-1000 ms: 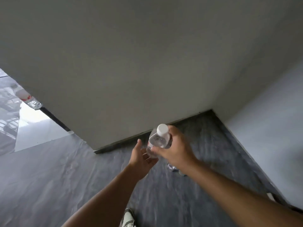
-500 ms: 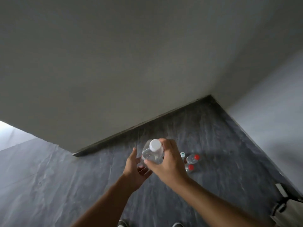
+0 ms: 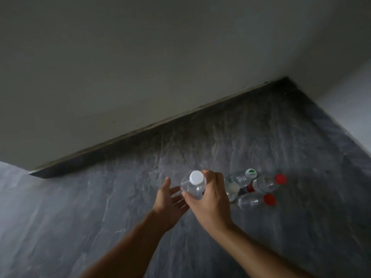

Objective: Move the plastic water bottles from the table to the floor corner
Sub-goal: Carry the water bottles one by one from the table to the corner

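- The right hand (image 3: 208,199) has its fingers curled round a clear plastic bottle with a white cap (image 3: 193,184), gripping it up near the shoulder, cap pointing at the camera.
- The left hand (image 3: 169,199) is just left of that bottle, palm up and fingers loosely spread. It sits under or beside the bottle's lower part, but I can't tell if it actually touches.
- The bottle is up in the air over the dark grey floor (image 3: 100,227), not set down.
- Just right of the hands, a little bunch of bottles stands on the floor: a green-capped one (image 3: 244,177) on the far side, two red-capped ones (image 3: 267,183) (image 3: 255,200) on the right, and a pale-topped one (image 3: 231,190) partly hidden behind the right hand.
- That bunch sits near the corner where the two light walls (image 3: 140,67) meet, though not tucked right into it.
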